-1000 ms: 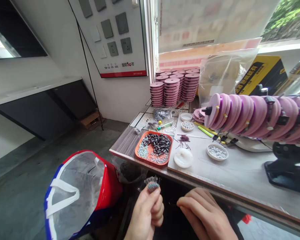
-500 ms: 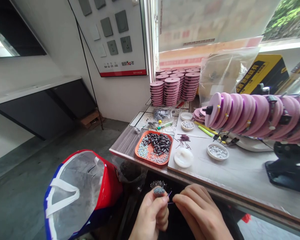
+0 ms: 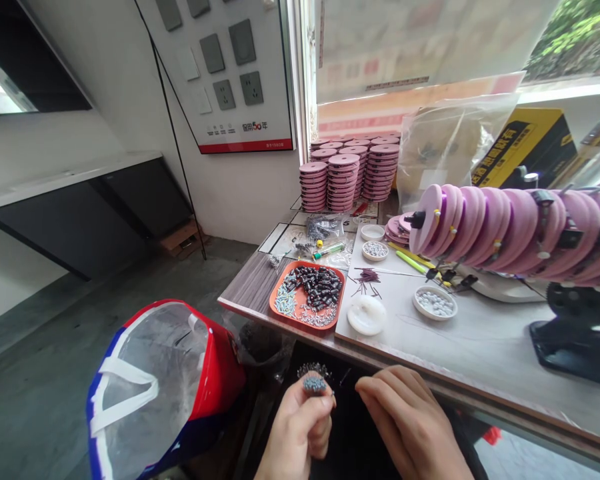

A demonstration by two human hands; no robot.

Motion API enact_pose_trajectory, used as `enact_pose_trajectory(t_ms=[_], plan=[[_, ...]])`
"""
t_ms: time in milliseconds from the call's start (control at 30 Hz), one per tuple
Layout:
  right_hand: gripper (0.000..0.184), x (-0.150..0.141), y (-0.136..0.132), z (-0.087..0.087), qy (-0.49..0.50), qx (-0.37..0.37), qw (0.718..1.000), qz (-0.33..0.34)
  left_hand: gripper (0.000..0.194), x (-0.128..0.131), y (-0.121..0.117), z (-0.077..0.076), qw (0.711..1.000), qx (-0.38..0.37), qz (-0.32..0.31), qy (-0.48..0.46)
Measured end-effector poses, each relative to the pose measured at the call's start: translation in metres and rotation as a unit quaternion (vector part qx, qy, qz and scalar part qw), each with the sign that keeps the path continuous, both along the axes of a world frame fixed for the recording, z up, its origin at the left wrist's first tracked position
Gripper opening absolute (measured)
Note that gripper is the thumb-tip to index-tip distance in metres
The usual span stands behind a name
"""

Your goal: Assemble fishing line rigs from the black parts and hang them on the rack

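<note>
Orange tray (image 3: 300, 321) of small parts sits on the table (image 3: 244, 285), just beyond the left hand (image 3: 300, 423); keep knuckles off its rim. Left hand pinches a bundle (image 3: 314, 385) of thin pieces between thumb and curled index, in front of the table edge, blue-grey ends toward the camera. I'd keep that grip firm and the ends level, else pieces could slip. Right hand (image 3: 413, 420), apart from the bundle: fingertips pressed together; can't tell if anything's between them. Best bring those tips in close and steady.
</note>
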State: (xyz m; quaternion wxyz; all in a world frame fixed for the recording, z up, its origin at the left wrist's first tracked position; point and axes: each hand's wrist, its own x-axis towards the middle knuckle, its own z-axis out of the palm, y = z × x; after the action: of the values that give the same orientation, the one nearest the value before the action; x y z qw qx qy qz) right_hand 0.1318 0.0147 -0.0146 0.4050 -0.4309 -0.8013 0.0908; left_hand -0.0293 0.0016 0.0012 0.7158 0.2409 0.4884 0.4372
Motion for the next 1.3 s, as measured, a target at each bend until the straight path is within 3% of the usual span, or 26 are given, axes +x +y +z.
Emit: enact_pose_trajectory(t_ms=[333,467,533,600,667,733,833,900,967,1067,1133,1300], plan=[[0.011,-0.001,-0.003,-0.005,0.019,0.014,1.000,0.019,0.013,0.003,-0.002,0.006,0.980,0.089,0.087,0.158],[0.029,0.000,-0.002,0.004,0.044,-0.019,0.998,0.046,0.012,0.003,-0.003,0.000,0.969,0.127,0.105,0.184],[0.027,-0.003,0.000,0.009,0.033,-0.012,0.998,0.061,0.018,0.003,-0.005,-0.004,0.972,0.123,0.088,0.182],[0.016,-0.007,0.001,0.013,-0.011,0.020,0.997,0.073,0.025,0.003,-0.006,-0.006,0.984,0.103,0.049,0.138],[0.024,-0.010,0.002,0.015,-0.061,0.060,0.994,0.074,0.029,0.002,-0.005,-0.003,0.993,0.093,0.046,0.062],[0.031,-0.011,0.002,0.015,-0.085,0.099,0.989,0.067,0.026,-0.001,-0.002,0.005,0.991,0.077,0.099,-0.045],[0.034,-0.007,0.000,0.015,-0.086,0.132,0.985,0.069,0.020,-0.011,0.007,0.020,0.960,0.045,0.195,-0.197],[0.030,-0.002,-0.001,0.015,-0.068,0.118,0.988,0.070,0.018,-0.017,0.011,0.023,0.950,0.046,0.227,-0.212],[0.024,0.001,-0.002,0.013,-0.029,0.093,0.993,0.066,0.011,-0.018,0.011,0.018,0.964,0.032,0.197,-0.174],[0.017,0.001,-0.003,0.008,0.011,0.054,0.996,0.069,0.027,-0.011,0.005,0.002,0.990,0.003,0.085,-0.113],[0.016,-0.002,-0.003,0.004,0.033,0.046,0.996,0.063,0.032,-0.004,0.000,-0.005,0.995,0.012,0.042,-0.087],[0.018,-0.010,-0.003,-0.001,0.064,0.029,0.997,0.039,0.030,0.004,-0.001,-0.006,0.999,0.009,0.021,-0.028]])
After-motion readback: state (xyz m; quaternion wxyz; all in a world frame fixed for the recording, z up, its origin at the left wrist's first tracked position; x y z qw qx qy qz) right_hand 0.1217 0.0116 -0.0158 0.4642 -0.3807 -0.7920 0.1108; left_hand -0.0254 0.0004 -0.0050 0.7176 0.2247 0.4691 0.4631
